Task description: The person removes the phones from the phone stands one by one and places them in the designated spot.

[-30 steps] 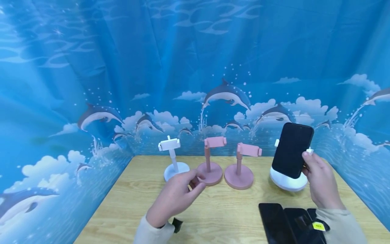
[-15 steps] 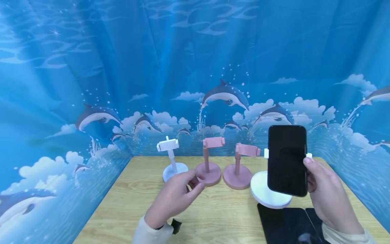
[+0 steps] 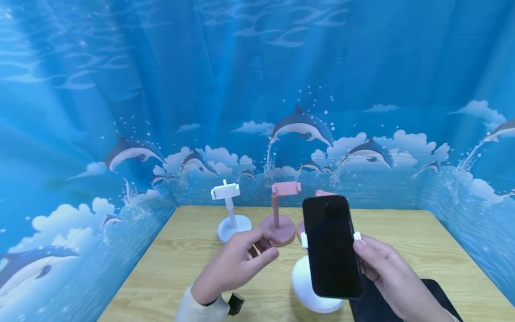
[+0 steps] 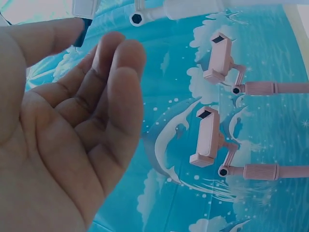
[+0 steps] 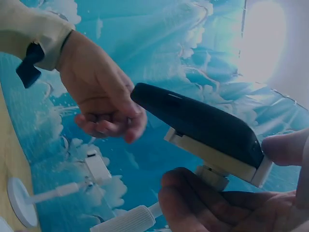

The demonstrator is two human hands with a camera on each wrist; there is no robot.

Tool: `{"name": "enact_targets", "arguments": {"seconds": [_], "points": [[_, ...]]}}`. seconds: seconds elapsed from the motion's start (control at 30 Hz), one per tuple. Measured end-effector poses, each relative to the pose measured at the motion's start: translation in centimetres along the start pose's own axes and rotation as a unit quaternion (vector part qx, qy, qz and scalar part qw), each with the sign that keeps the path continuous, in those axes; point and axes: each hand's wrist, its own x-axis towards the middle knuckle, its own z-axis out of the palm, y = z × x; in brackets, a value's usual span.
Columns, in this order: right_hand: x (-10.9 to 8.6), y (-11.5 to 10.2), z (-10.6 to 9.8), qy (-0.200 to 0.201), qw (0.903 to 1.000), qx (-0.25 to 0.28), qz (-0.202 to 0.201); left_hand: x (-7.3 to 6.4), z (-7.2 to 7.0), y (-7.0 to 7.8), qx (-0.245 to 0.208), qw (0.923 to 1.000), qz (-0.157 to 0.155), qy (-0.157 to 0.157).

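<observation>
A black phone (image 3: 331, 246) sits upright in the clamp of a white phone stand (image 3: 304, 241), its dark screen facing the head camera. My right hand (image 3: 390, 273) holds the clamp's right end, thumb at the phone's edge. In the right wrist view, fingers (image 5: 193, 203) curl behind the white clamp (image 5: 212, 153) and the phone (image 5: 203, 118). The stand's round base (image 3: 318, 288) shows below the phone. My left hand (image 3: 237, 259) hovers to the left with loosely bent fingers and holds nothing. The left wrist view shows its palm (image 4: 58, 140) facing the camera.
At the back stand a white phone stand (image 3: 234, 226) and a pink one (image 3: 278, 228). A second pink stand (image 3: 323, 193) is mostly hidden behind the held phone. More black phones (image 3: 442, 295) lie on the wooden table (image 3: 153, 277) at front right. A blue dolphin curtain (image 3: 241, 89) encloses the table.
My right hand has brought the phone and white stand from the back right toward the middle front, turning the screen to face the head camera. The left hand has stayed nearly still.
</observation>
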Motion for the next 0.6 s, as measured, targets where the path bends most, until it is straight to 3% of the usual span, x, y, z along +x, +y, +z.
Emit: {"name": "enact_targets", "arguments": {"seconds": [0.13,0.27,0.47,0.6], "points": [[0.7,0.2,1.3,0.003,0.9954,-0.037,0.088,-0.1,0.1,0.2,-0.026,0.9996,0.008,-0.009],[1.4,0.2,2.7,0.017,0.9847,-0.062,0.162,-0.2,0.2,0.2,-0.048,0.9979,0.032,-0.030],[2.0,0.4,4.3,0.055,0.9663,-0.087,0.236,-0.3,0.1,0.1,-0.040,0.9976,0.038,-0.042],[2.0,0.6,4.8,0.056,0.9609,-0.091,0.255,-0.4,0.0,0.1,-0.029,0.9978,0.037,-0.047]]}}
